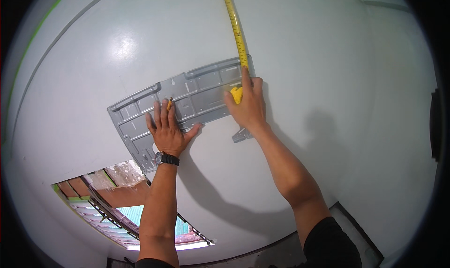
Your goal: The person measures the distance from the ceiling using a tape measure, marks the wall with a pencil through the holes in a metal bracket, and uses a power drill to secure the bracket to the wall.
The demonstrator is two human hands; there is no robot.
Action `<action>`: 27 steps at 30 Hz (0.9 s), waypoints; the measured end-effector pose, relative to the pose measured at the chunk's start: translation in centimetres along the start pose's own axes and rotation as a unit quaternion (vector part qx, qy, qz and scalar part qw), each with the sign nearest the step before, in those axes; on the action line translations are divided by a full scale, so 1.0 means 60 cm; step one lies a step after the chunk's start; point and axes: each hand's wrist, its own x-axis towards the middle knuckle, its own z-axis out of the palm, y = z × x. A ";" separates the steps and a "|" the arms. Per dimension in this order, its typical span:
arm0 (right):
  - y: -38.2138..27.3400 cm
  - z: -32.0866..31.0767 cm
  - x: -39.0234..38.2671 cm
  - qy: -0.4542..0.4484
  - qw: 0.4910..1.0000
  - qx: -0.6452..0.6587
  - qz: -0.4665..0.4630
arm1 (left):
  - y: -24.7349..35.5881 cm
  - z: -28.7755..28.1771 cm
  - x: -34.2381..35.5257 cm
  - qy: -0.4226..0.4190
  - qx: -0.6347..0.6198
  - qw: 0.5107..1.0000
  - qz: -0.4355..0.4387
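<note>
Black sleeves (pixel 332 244), gray ribbed plate (pixel 206 98).

A glossy, pale-white painted wall (pixel 300 43) rose behind the grip.
White glare (pixel 123 46) shone above-left; below-left, a rectangular slatted window (pixel 96 215) faced turquoise corrugated sheeting (pixel 134 214); grey, dark-edged floor (pixel 280 249) lay beneath.

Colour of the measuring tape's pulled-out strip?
The strip is yellow with dark markings; best seen in the head view.
</note>
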 end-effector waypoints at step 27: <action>0.207 0.004 -0.242 -0.016 0.995 0.096 0.022 | -0.002 0.001 -0.002 -0.029 -0.001 0.999 -0.032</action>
